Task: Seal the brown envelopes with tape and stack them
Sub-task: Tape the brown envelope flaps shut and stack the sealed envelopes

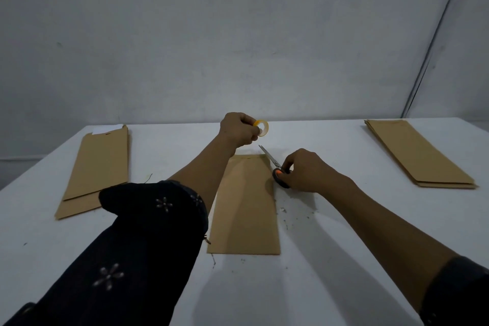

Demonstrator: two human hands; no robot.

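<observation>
One brown envelope lies lengthwise in the middle of the white table. Above its far end my left hand grips a small roll of clear tape with a yellow core. My right hand holds the orange-and-black handles of a pair of scissors at the envelope's far right corner. The blades are slightly apart and point up toward the tape roll.
A pile of brown envelopes lies at the left, with white paper showing at its far end. Another pile of brown envelopes sits at the far right. Small scraps dot the table beside the middle envelope. A grey wall rises behind the table.
</observation>
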